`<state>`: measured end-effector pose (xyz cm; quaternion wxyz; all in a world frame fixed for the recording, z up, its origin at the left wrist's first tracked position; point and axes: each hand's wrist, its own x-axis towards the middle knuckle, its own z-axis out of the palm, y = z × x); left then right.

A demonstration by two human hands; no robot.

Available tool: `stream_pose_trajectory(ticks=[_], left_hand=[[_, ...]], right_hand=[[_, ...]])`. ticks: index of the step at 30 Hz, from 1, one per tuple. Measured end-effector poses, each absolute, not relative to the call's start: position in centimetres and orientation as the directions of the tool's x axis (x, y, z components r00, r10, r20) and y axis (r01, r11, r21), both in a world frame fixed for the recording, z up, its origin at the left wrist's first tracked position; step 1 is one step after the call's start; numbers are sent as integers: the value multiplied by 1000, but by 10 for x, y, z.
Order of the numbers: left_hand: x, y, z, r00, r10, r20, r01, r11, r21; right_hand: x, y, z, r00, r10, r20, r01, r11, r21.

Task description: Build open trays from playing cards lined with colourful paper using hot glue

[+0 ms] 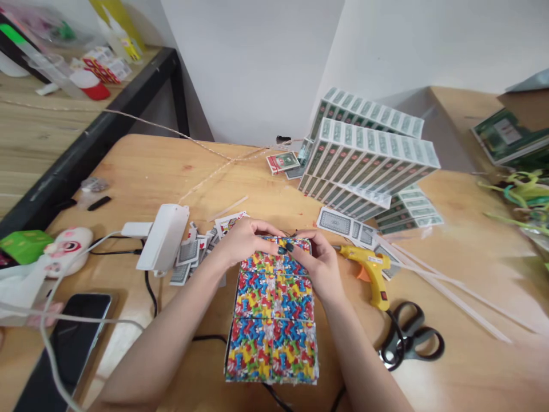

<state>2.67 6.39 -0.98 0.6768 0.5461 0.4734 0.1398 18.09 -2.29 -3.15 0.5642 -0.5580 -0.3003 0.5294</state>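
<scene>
Left hand and right hand pinch the colourful patterned panel's far edge, its body just nearside of them, seemingly pressing; next probably wants even pressure (yellow glue gun just rightward!).

On the tabletop, the panel lies at the lower centre of the frame, with the left hand and right hand on its far end. Left of it lie loose cards, then the power strip; the phone is at the lower left. Right of the panel lies the glue gun, with the scissors nearer the bottom edge and sticks farther right. Behind the glue gun, right of upper centre, stand stacked boxes, a single box just to their left. A second tabletop fills the upper left.
</scene>
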Motion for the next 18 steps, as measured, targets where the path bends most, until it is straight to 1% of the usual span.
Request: stream_pose_trajectory(ticks=[18], left_hand=[[26, 63, -10, 517, 729, -449, 312, 328, 892]], right_hand=[[181, -22, -32, 274, 920, -280, -293, -198, -936]])
